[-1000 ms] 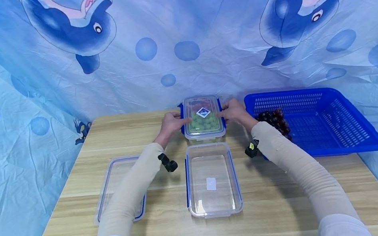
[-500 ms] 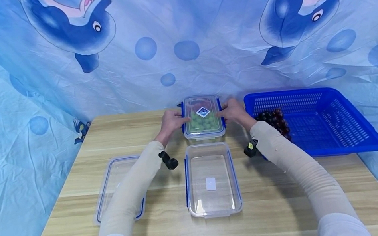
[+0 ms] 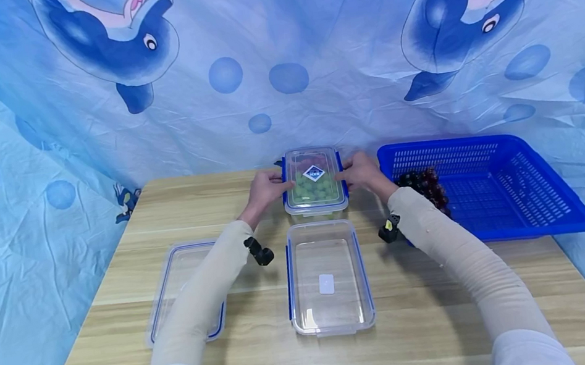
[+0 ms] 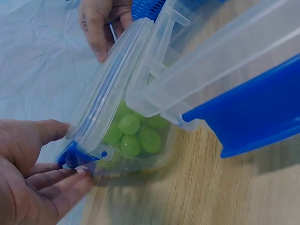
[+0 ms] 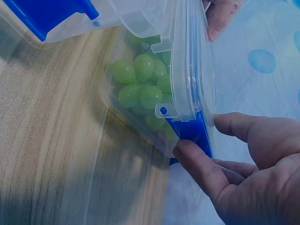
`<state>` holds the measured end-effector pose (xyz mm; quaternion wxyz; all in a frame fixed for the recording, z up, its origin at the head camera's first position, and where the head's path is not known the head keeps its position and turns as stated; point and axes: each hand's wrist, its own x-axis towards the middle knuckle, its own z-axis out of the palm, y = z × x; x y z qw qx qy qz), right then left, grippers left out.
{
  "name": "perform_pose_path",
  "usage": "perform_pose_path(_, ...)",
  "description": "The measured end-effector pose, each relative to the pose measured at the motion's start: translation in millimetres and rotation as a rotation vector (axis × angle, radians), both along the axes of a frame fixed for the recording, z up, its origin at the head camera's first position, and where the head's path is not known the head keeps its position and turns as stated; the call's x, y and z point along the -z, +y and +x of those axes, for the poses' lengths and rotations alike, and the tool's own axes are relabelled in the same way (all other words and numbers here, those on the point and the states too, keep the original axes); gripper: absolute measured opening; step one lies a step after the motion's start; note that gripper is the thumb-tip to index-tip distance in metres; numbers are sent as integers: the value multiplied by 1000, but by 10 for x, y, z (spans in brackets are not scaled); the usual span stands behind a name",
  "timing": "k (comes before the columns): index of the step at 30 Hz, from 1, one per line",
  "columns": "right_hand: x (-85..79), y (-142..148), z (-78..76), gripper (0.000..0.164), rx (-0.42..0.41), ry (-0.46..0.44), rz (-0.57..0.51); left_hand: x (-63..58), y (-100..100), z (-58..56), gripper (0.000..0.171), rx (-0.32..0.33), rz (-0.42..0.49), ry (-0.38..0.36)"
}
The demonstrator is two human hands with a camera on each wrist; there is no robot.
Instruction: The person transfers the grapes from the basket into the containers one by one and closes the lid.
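Observation:
A clear lidded food container (image 3: 320, 201) with blue side latches stands at the back middle of the table. Green grapes (image 4: 130, 136) show through its wall, and something reddish shows faintly under the lid's far end. My left hand (image 3: 264, 190) grips its left side, thumb on the lid's edge and fingers by the blue latch (image 4: 75, 155). On the opposite side, my right hand (image 3: 361, 171) pinches the lid edge and latch (image 5: 196, 133) between thumb and fingers. Both latches lie folded down along the side walls.
An open clear container (image 3: 324, 256) with a white label stands just in front. Its blue-rimmed lid (image 3: 183, 263) lies to the left, partly under my left sleeve. At right is a blue basket (image 3: 502, 235) with dark grapes (image 3: 421, 186). A dolphin-printed curtain (image 3: 317, 116) hangs behind the table.
Almost nothing differs. Both hands stay at the sides of the lidded container, with only tiny shifts of the left wrist.

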<state>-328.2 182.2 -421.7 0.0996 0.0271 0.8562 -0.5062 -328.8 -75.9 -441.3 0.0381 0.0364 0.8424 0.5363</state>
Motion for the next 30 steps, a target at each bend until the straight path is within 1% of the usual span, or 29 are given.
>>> perform_pose_path(3, -25, 22, 27, 18, -3, 8, -4, -14, -31, 14, 43, 12, -16, 10)
perform_pose_path(7, -118, 64, 93, 21, -2, 12, -2, -88, -79, 44, 49, 45, -31, 63)
perform_pose_path(8, -146, 76, 113, 23, -3, 11, -5, -112, -90, 54, 50, 58, -34, 80)
perform_pose_path(10, -214, 94, 164, 42, -13, 6, -4, -157, -118, 84, 54, 84, -39, 109)
perform_pose_path(11, -250, 102, 192, 46, -23, -2, -2, -178, -131, 105, 55, 97, -42, 121)
perform_pose_path(12, -283, 111, 220, 54, -30, -2, 1, -200, -146, 130, 55, 109, -49, 130)
perform_pose_path(14, -341, 128, 273, 55, -45, 4, 15, -234, -173, 194, 57, 134, -49, 146)
perform_pose_path(16, -393, 151, 331, 56, -53, 14, 26, -275, -201, 289, 58, 164, -57, 168)
perform_pose_path(19, -465, 196, 433, 58, -58, 33, 27, -334, -235, 467, 61, 219, -88, 213)
perform_pose_path(23, -557, 274, 624, 59, -74, 62, 42, -387, -269, 748, 66, 281, -178, 273)
perform_pose_path(27, -599, 366, 855, 58, -113, 157, 122, -393, -287, 1049, 70, 317, -260, 330)
perform_pose_path(30, -591, 438, 1021, 56, -124, 248, 161, -369, -292, 1273, 71, 345, -291, 377)
